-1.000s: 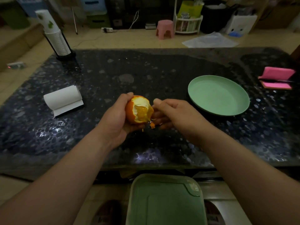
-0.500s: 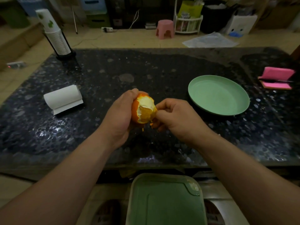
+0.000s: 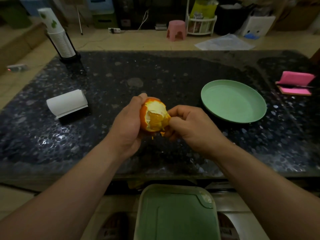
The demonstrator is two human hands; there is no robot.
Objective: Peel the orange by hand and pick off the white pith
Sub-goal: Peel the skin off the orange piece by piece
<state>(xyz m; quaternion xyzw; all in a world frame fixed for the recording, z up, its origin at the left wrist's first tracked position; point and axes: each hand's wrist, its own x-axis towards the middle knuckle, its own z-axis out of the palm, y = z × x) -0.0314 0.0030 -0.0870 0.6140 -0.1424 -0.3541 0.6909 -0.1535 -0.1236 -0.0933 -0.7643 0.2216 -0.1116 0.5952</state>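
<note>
Grip: left hand (image 3: 128,122) curled round orange (image 3: 154,118); right hand (image 3: 190,125) pinching peel (image 3: 167,116) at its right edge.
Orange part-peeled, white pith (image 3: 155,106) exposed, held above dark counter (image 3: 155,71), left of green plate (image 3: 233,101).

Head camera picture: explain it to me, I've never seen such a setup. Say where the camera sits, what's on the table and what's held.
No machine here: a person wears one wide-angle camera on the head, looking down at their own bare arms. The left hand grips a round, half-peeled orange, white pith and flesh showing. The right hand pinches its right edge. On the dark speckled stone table are a round pale green plate, a white paper roll, a stack of white paper cups and a folded pink item.
</note>
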